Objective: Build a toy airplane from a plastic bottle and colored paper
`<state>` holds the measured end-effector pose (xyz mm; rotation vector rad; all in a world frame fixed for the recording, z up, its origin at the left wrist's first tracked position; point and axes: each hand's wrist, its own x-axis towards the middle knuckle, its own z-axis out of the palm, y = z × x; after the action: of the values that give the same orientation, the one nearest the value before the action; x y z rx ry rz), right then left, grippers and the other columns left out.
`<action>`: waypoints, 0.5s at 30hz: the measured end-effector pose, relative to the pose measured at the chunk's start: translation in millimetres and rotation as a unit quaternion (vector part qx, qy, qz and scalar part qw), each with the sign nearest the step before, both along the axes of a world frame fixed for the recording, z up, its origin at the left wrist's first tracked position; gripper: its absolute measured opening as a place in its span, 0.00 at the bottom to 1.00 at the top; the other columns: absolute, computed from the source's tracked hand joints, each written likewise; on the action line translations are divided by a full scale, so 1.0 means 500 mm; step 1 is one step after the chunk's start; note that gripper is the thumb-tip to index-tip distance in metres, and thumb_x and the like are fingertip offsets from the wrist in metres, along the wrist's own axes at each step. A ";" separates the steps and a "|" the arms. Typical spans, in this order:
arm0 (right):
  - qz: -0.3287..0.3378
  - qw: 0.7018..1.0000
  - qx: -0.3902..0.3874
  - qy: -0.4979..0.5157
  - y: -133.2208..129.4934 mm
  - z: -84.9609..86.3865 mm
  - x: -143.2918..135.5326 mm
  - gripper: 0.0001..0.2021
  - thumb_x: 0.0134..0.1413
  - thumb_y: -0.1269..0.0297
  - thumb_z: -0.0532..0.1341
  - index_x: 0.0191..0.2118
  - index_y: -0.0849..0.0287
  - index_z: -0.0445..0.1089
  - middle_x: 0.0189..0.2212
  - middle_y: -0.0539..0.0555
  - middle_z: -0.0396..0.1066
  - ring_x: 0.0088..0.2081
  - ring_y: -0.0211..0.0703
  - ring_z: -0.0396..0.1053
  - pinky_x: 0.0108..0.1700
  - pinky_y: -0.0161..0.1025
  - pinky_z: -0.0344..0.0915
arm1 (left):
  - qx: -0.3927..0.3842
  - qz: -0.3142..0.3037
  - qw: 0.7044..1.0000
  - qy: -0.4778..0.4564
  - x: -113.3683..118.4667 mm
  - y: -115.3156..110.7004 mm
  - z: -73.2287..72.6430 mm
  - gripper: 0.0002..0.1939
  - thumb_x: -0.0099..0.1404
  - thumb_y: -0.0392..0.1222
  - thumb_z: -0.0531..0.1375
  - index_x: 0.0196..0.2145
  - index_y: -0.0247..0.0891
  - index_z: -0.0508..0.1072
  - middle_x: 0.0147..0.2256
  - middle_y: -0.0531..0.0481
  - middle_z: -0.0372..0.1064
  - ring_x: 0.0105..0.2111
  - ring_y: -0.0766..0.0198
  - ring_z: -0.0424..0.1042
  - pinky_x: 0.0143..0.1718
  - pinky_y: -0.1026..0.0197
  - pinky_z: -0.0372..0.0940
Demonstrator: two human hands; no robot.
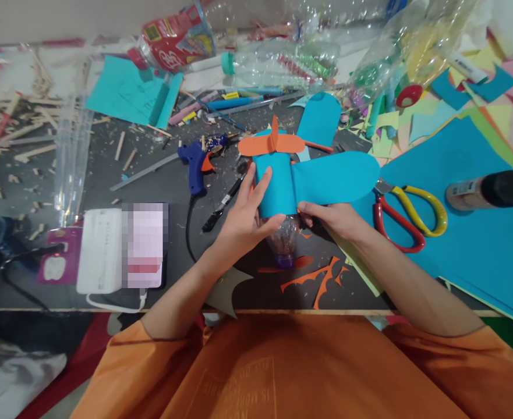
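A clear plastic bottle with a purple cap lies pointing at me, its body wrapped in blue paper. At its far end sits an orange paper propeller. A rounded blue paper wing sticks out from its right side. My left hand holds the wrapped bottle from the left, index finger and thumb lying over the paper. Beside the bottle, my right hand pinches the wing's near edge close to where it joins; some of its fingers are hidden underneath.
Left of the bottle lie a blue glue gun, a black pen and a charging phone. Scissors and a black-capped bottle rest on blue sheets. Orange scraps lie in front; plastic bottles line the back.
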<state>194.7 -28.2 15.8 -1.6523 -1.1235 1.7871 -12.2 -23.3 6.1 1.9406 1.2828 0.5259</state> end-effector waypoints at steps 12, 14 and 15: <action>-0.282 0.881 0.363 -0.108 0.053 -0.018 0.055 0.19 0.53 0.45 0.55 0.44 0.51 0.66 0.43 0.59 0.70 0.46 0.53 0.69 0.41 0.47 0.66 | 0.015 0.017 1.000 0.002 -0.002 -0.005 -0.004 0.39 0.62 0.68 0.50 0.67 0.58 0.42 0.70 0.44 0.31 0.47 0.51 0.70 0.43 0.51 0.69; -0.261 0.853 0.410 -0.188 0.066 0.002 0.075 0.14 0.59 0.52 0.52 0.44 0.51 0.66 0.44 0.60 0.70 0.48 0.52 0.68 0.44 0.47 0.65 | 0.022 0.017 1.000 0.004 -0.002 -0.004 -0.006 0.40 0.62 0.68 0.49 0.67 0.59 0.42 0.70 0.45 0.32 0.50 0.48 0.68 0.45 0.50 0.69; -0.235 0.849 0.423 -0.210 0.072 0.014 0.082 0.11 0.59 0.56 0.53 0.43 0.51 0.67 0.42 0.60 0.71 0.47 0.51 0.68 0.44 0.47 0.65 | 0.028 0.018 0.999 0.005 -0.001 -0.004 -0.006 0.40 0.62 0.69 0.49 0.67 0.59 0.42 0.70 0.46 0.33 0.54 0.44 0.65 0.46 0.49 0.68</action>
<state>235.8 7.7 22.9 -1.5510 -1.2683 0.4777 -12.8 -25.3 3.0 1.9701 1.3245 0.5767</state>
